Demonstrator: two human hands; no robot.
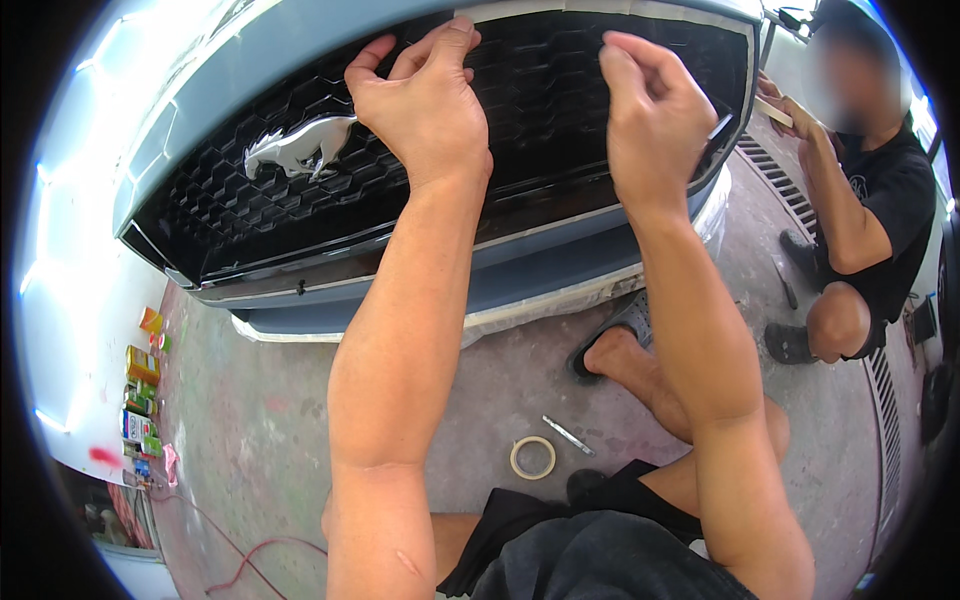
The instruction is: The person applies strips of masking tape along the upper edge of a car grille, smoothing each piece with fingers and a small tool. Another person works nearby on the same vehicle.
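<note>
My left hand (430,105) is raised to the top edge of a car's black honeycomb grille (540,120). Its thumb and finger pinch together at the left end of a pale masking tape strip (600,8), which runs along that edge toward the right corner. To the right, my right hand (655,125) is curled in front of the grille with thumb and fingers closed. Whatever it may hold is too small or hidden to make out. A silver horse emblem (300,147) sits on the grille, left of my left hand, which partly covers its rear.
A tape roll (532,458) and a slim silver pen-shaped tool (568,435) lie on the concrete floor. At the right another person (870,190) crouches, holding a pale flat piece (774,112). Several cans (142,365) line the left wall near a red hose (250,550).
</note>
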